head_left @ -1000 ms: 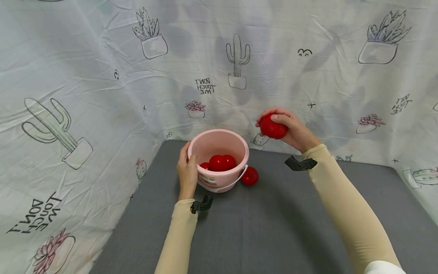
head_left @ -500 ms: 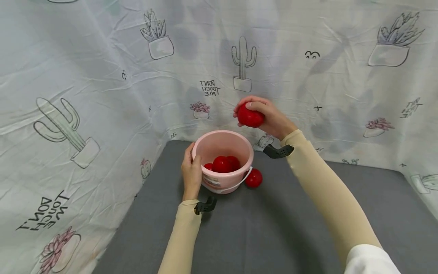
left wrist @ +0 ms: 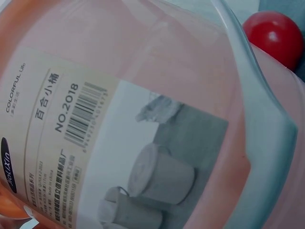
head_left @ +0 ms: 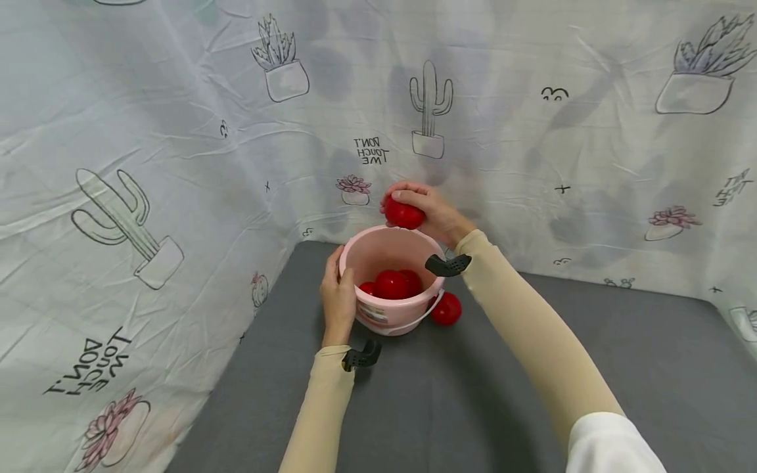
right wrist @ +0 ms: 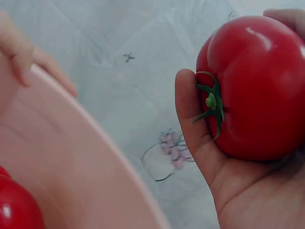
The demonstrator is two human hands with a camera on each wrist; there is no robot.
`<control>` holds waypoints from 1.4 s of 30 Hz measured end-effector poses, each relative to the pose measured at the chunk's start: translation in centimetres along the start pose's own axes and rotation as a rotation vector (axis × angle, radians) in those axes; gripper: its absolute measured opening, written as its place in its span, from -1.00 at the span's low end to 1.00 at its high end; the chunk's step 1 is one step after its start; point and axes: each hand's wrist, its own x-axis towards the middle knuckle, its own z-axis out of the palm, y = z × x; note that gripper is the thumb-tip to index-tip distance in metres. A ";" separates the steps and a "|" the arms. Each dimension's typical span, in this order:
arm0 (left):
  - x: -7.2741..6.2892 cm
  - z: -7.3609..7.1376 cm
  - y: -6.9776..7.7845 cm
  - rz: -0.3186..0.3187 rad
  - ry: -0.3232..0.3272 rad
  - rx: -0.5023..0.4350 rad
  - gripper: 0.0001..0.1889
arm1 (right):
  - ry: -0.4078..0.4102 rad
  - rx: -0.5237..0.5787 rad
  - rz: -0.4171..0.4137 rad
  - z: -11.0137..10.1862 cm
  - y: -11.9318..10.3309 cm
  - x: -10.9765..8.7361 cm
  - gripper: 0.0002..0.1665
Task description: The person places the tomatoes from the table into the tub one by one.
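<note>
A pink bucket stands upright on the grey table. My left hand grips its left rim, thumb inside and fingers outside. Several red tomatoes lie at the bottom of it. Over the bucket's back rim, my right hand holds another tomato; its green stem shows in the right wrist view. One more tomato rests on the table against the bucket's right side. The left wrist view is filled by the bucket's label and its white handle.
The grey table reaches back to a hanging white cloth printed with cactus drawings. That cloth also encloses the left side, close to the bucket. Black wrist cameras sit on both forearms.
My right hand has carried its tomato leftward, from right of the bucket to above its back rim. The left hand keeps its grip on the rim. The whole view has shifted slightly.
</note>
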 end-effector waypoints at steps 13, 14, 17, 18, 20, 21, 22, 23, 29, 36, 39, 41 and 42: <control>0.3 -0.3 -0.7 0.000 -0.022 -0.018 -0.46 | 0.018 0.023 0.049 0.0 4.7 1.0 -0.79; 0.3 -0.3 -0.7 -0.003 -0.023 -0.018 -0.46 | 0.022 0.016 0.058 -0.1 4.9 1.0 -0.79; 0.3 -0.3 -0.8 -0.006 -0.023 -0.024 -0.46 | 0.018 -0.033 0.094 0.0 5.3 0.9 -0.76; 0.4 -0.3 -0.9 -0.006 -0.023 -0.026 -0.46 | 0.011 -0.055 0.105 0.1 5.4 1.0 -0.71; 0.5 -0.2 -0.9 -0.001 -0.025 -0.030 -0.45 | -0.005 -0.126 0.122 0.3 5.4 1.0 -0.62; 0.6 -0.2 -0.9 0.001 -0.026 -0.029 -0.45 | -0.015 -0.164 0.129 0.4 5.5 1.0 -0.58; 0.6 -0.2 -0.9 0.003 -0.025 -0.024 -0.45 | -0.025 -0.198 0.135 0.4 5.5 1.1 -0.55; 0.7 -0.2 -0.9 0.004 -0.026 -0.019 -0.45 | -0.032 -0.236 0.139 0.4 5.6 1.1 -0.54; 0.9 -0.2 -0.9 0.022 -0.036 -0.009 -0.45 | -0.078 -0.409 0.191 0.6 5.9 1.2 -0.54; 0.8 -0.1 -0.9 0.012 -0.038 -0.024 -0.46 | -0.129 -0.644 0.177 0.6 6.3 1.2 -0.61; 0.8 -0.1 -0.9 0.011 -0.037 -0.017 -0.45 | -0.144 -0.697 0.172 0.6 6.4 1.3 -0.61; 0.8 0.0 -0.8 0.010 -0.037 -0.017 -0.45 | -0.147 -0.702 0.178 0.6 6.4 1.2 -0.62; 0.8 0.0 -0.7 0.011 -0.036 -0.016 -0.45 | -0.148 -0.699 0.181 0.6 6.4 1.2 -0.62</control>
